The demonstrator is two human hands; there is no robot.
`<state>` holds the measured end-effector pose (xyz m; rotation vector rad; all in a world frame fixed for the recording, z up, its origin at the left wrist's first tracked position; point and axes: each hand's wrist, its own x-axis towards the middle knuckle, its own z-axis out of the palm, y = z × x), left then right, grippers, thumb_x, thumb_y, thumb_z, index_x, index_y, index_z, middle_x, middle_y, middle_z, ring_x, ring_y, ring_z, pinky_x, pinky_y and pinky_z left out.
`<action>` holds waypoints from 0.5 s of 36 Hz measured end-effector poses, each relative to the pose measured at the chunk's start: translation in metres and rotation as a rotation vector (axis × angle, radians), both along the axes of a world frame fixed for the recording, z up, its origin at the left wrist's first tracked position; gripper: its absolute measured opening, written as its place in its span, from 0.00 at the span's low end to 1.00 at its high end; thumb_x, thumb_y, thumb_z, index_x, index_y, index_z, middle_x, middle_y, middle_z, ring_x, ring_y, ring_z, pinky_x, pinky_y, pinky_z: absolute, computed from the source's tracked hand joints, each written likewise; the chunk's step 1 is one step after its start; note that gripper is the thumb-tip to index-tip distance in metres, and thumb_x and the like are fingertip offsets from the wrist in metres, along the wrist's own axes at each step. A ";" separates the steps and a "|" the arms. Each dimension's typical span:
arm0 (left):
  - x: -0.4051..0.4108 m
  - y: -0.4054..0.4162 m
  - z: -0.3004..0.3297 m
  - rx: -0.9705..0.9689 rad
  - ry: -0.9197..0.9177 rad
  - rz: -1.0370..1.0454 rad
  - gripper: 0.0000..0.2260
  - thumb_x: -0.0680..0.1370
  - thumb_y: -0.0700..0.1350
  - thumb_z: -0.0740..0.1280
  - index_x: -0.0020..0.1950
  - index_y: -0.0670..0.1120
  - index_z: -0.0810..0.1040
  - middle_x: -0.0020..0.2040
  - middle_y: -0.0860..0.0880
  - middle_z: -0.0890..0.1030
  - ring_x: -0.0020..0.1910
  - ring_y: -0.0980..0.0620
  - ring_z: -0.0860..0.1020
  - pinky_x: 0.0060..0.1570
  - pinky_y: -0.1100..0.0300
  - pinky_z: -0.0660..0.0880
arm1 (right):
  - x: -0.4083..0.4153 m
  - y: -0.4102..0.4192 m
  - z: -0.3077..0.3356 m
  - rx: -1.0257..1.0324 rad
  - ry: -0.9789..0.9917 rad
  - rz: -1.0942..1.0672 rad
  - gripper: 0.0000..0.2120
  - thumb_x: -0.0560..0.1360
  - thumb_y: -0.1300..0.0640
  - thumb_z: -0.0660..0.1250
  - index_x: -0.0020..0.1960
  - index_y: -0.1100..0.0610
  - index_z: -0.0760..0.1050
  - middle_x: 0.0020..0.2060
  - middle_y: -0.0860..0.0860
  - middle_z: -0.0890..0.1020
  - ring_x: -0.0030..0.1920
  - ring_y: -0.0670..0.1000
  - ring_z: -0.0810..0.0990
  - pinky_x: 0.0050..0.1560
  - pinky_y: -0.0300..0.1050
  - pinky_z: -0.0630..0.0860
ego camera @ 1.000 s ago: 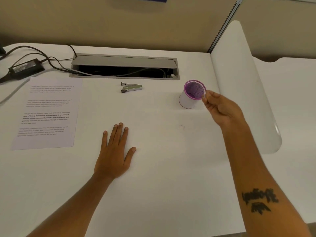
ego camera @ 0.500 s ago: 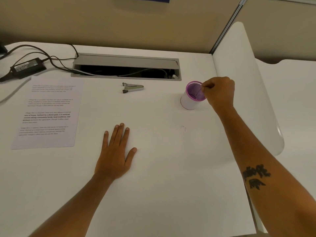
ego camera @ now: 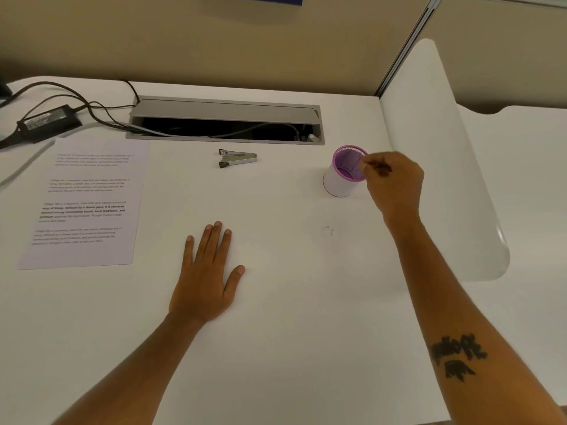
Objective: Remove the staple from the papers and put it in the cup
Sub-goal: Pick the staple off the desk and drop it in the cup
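The white cup (ego camera: 339,184) with a purple mesh lining stands at the right of the white desk (ego camera: 291,317). My right hand (ego camera: 395,185) hovers at its right rim, thumb and forefinger pinched together over the opening; the staple in the pinch is too small to make out clearly. My left hand (ego camera: 205,280) lies flat on the desk, palm down, fingers spread, holding nothing. The printed papers (ego camera: 89,204) lie flat at the left. A metal staple remover (ego camera: 237,157) lies between the papers and the cup, near the back.
A grey cable tray (ego camera: 225,113) with its lid up runs along the back of the desk. A black power adapter (ego camera: 49,121) and cables lie at the back left. A white divider panel (ego camera: 435,148) rises just right of the cup.
My right hand has moved up and over the cup's rim, turning knuckles-up with the pinch above the opening. My left hand, the papers and the staple remover have stayed put.
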<state>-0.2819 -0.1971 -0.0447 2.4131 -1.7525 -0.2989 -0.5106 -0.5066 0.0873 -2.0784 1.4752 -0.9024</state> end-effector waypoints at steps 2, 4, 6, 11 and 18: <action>0.000 0.000 0.000 -0.003 0.005 0.002 0.35 0.86 0.62 0.50 0.87 0.44 0.49 0.88 0.45 0.47 0.88 0.47 0.45 0.84 0.36 0.50 | -0.005 0.023 -0.009 -0.016 -0.074 -0.026 0.04 0.75 0.61 0.74 0.49 0.58 0.86 0.42 0.50 0.86 0.39 0.46 0.82 0.44 0.23 0.73; 0.000 0.000 0.000 -0.005 0.008 0.004 0.35 0.86 0.62 0.51 0.87 0.45 0.49 0.88 0.45 0.47 0.88 0.47 0.45 0.84 0.36 0.50 | -0.013 0.046 -0.029 -0.028 -0.072 -0.019 0.04 0.77 0.60 0.73 0.51 0.57 0.85 0.44 0.51 0.85 0.40 0.49 0.82 0.44 0.29 0.75; 0.000 0.000 0.001 -0.012 0.015 0.008 0.35 0.86 0.62 0.52 0.87 0.45 0.50 0.88 0.45 0.48 0.88 0.47 0.45 0.85 0.36 0.50 | -0.022 0.067 -0.054 0.018 -0.013 0.002 0.07 0.78 0.58 0.73 0.56 0.57 0.84 0.49 0.52 0.84 0.45 0.53 0.83 0.48 0.42 0.81; -0.001 0.000 0.002 -0.010 0.007 0.010 0.35 0.86 0.62 0.51 0.87 0.44 0.50 0.88 0.45 0.49 0.88 0.46 0.46 0.85 0.36 0.50 | -0.042 0.114 -0.103 0.127 0.399 0.039 0.28 0.78 0.44 0.71 0.74 0.55 0.72 0.72 0.57 0.73 0.72 0.60 0.69 0.65 0.62 0.73; -0.002 0.000 0.002 0.002 -0.002 0.012 0.35 0.86 0.62 0.50 0.87 0.45 0.49 0.88 0.45 0.48 0.88 0.47 0.45 0.85 0.37 0.49 | -0.031 0.143 -0.124 0.203 0.658 0.005 0.41 0.82 0.32 0.51 0.85 0.56 0.48 0.85 0.55 0.50 0.83 0.64 0.49 0.80 0.70 0.49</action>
